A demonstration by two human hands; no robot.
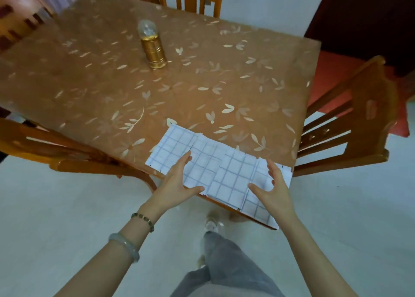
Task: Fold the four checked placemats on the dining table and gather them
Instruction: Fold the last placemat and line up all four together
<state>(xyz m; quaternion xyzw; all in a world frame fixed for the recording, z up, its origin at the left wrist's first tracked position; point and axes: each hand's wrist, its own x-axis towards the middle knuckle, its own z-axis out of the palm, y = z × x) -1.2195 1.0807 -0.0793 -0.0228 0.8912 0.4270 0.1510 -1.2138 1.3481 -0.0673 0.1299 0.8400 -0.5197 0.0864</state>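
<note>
Left chair: a wooden dining chair with a slatted back (67,153) stands at the table's left side, just beside its edge
Left wrist: a pale grey-green stone bangle (124,245) and, nearer the hand, a dark beaded bracelet (143,220)
Left hand: the left hand (177,180) is spread flat with straight fingers and the thumb out wide; its fingertips lie over the left end of the row of mats and it grips nothing
Table: a dining table under a brown cloth with pale leaf print (112,83)
Bottle: a gold ribbed bottle with a clear domed top (153,47) stands upright near the far middle, well apart from the mats
Placemats: four white placemats with a blue-grey check (233,175) lie folded in an overlapping row along the near right corner; the rightmost one hangs over the table edge
Right hand: the right hand (271,189) is held wide with fingers spread and slightly bent over the rightmost mat, holding nothing; contact cannot be told
Right chair: a second wooden slatted chair (350,121) stands at the right side
</note>
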